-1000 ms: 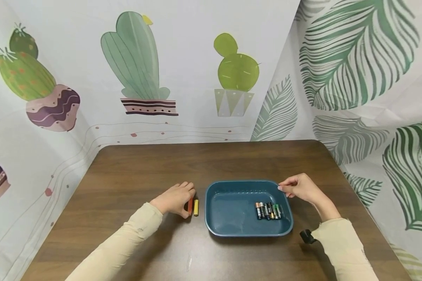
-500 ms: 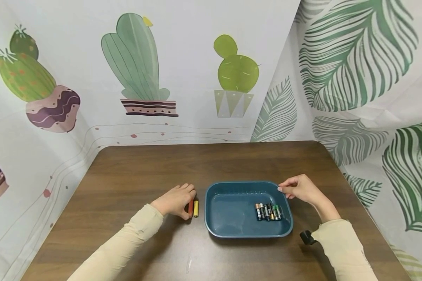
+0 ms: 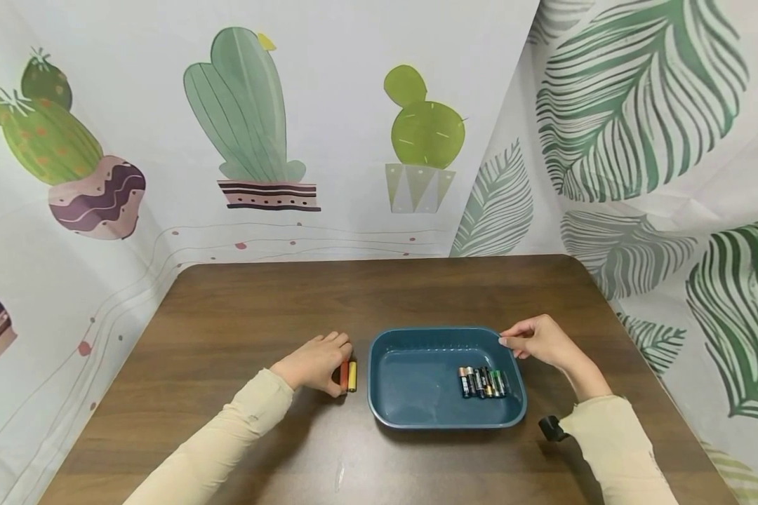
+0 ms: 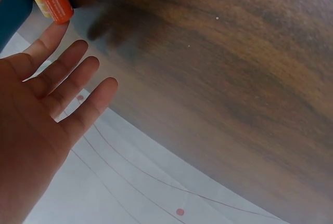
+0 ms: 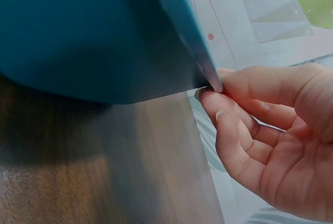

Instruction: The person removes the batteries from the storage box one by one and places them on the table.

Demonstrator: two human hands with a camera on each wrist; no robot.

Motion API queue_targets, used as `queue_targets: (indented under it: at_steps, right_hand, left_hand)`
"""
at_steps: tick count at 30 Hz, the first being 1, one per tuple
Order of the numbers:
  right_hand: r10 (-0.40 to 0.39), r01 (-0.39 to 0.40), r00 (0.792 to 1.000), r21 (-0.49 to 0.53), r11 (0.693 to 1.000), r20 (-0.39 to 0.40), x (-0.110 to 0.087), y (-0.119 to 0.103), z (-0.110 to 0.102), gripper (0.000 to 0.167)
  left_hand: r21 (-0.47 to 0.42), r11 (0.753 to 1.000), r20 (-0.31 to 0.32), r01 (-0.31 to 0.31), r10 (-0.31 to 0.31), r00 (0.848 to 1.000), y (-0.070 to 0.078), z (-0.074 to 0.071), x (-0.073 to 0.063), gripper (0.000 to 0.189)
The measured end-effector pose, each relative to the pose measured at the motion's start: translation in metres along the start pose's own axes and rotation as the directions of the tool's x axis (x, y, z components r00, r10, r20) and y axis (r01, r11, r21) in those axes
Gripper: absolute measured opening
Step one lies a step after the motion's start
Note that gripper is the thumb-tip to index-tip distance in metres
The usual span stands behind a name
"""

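My left hand (image 3: 316,363) holds an orange battery (image 3: 344,374) by its two ends, between thumb and index finger. In the left wrist view that index fingertip meets the end of the orange battery (image 4: 56,0), and the other fingers are spread. A yellow battery (image 3: 352,376) lies alongside it, close to or touching it. With thumb and index finger, my right hand (image 3: 540,340) pinches the far right corner of a blue tray (image 3: 410,414). Several batteries (image 3: 482,383) lie side by side in the tray's right part. The right wrist view shows the pinched tray rim (image 5: 200,52).
Everything rests on a brown wooden table (image 3: 278,294). A black object (image 3: 552,428) is at the right sleeve's cuff. Behind the table hangs a white cloth (image 3: 347,105) printed with cacti and leaves.
The orange battery has shifted slightly right with my left hand, closing the gap to the yellow battery. My right hand stays on the tray's corner. The head view has tilted slightly.
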State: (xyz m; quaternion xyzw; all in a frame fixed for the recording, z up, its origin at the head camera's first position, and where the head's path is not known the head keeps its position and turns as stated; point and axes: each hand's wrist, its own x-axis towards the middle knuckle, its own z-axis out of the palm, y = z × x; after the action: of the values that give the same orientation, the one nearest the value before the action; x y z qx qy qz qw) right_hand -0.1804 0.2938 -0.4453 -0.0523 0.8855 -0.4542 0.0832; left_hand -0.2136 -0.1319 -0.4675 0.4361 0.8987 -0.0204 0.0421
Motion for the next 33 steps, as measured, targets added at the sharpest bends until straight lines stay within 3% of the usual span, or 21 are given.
queue_targets:
  at_steps: [20,28,33]
  right_hand:
    - [-0.006,0.006,1.0,-0.014,1.0,-0.005,0.001,0.0,0.001,0.019]
    - [-0.002,0.002,1.0,-0.005,1.0,0.004,0.001,-0.001,0.0,0.02]
    - [-0.007,0.007,1.0,-0.007,1.0,0.007,0.0,-0.001,-0.001,0.02]
  left_hand:
    - [-0.014,1.0,-0.037,-0.01,0.009,0.999,-0.005,-0.01,-0.003,0.048]
    - [-0.014,1.0,-0.069,0.001,-0.002,0.998,-0.005,-0.037,0.008,0.054]
    - [0.001,1.0,-0.113,-0.014,0.014,0.994,0.006,-0.06,0.024,0.055]
